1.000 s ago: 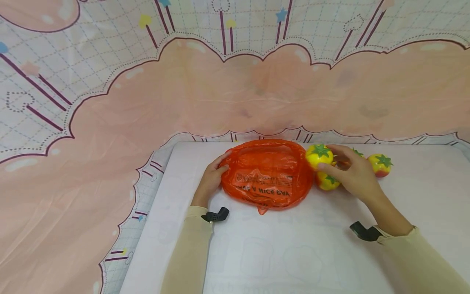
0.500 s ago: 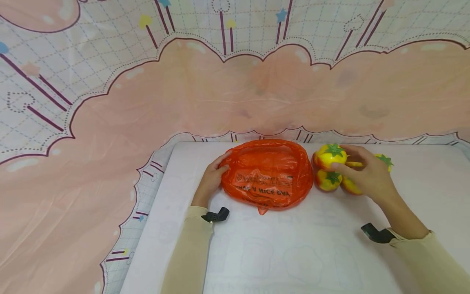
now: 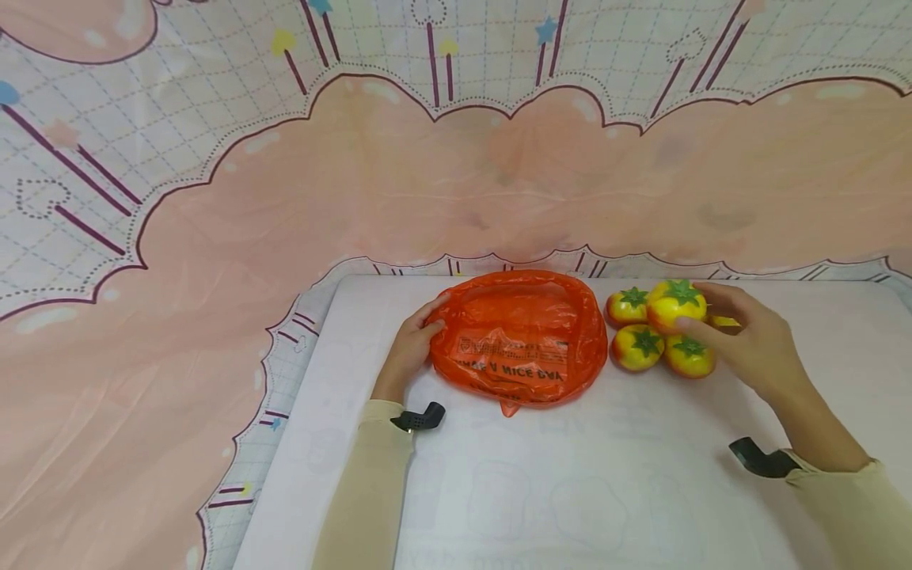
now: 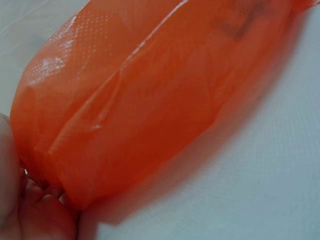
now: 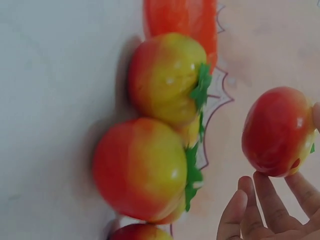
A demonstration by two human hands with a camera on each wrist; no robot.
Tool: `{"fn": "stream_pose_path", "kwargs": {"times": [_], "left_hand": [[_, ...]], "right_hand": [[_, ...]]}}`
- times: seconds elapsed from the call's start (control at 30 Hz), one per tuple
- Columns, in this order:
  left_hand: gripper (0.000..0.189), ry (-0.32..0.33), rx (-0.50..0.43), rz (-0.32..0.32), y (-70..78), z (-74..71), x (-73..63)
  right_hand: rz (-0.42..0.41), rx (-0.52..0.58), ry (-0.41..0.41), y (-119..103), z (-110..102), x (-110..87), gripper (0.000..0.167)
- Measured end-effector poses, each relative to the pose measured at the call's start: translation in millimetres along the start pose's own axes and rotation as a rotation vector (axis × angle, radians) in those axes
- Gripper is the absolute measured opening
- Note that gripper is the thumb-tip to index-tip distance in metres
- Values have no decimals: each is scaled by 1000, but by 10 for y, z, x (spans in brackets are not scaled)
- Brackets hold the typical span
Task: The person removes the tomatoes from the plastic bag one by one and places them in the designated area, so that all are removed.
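Puffed up on the white table is a red plastic bag (image 3: 509, 332) with dark print. My left hand (image 3: 411, 348) grips its left edge; in the left wrist view the thumb and curled fingers (image 4: 45, 215) meet at the bunched film. My right hand (image 3: 758, 340) holds a yellow-and-red toy tomato (image 3: 673, 307) with a green leafy top between thumb and fingers. In the right wrist view this held tomato (image 5: 277, 132) is raised off the table, fingertips at its underside. Other toy tomatoes (image 3: 637, 348) lie below and around it, one partly hidden behind the right hand.
The tomatoes sit close together just right of the bag, near the table's back edge. Behind the white tabletop (image 3: 541, 483) hangs a pink patterned cloth (image 3: 499, 182). Each wrist wears a black camera mount (image 3: 762, 459).
My right hand has moved to the right, away from the bag, with the toy tomato in its grip, uncovering tomatoes beneath. The left hand and the bag have stayed in place.
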State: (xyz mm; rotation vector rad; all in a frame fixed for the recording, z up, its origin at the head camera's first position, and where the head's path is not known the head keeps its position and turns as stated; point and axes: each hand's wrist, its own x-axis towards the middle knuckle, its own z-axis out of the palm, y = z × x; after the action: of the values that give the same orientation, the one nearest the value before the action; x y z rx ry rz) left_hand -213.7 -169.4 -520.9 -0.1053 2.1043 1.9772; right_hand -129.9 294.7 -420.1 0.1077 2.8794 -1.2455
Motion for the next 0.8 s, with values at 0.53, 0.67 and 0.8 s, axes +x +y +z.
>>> {"fn": "stream_pose_path", "kwargs": {"times": [0.53,0.67,0.8], "left_hand": [[47,5,7,-2,-15,-7,10],[47,4,14,-4,-23,-17,16],[47,5,18,-7,-31,-19,24]], "right_hand": [[43,-60,36,343,-156,21,78],[67,-62,52,435,-196,34,76],[97,-69,63,533,-221,46,76]]}}
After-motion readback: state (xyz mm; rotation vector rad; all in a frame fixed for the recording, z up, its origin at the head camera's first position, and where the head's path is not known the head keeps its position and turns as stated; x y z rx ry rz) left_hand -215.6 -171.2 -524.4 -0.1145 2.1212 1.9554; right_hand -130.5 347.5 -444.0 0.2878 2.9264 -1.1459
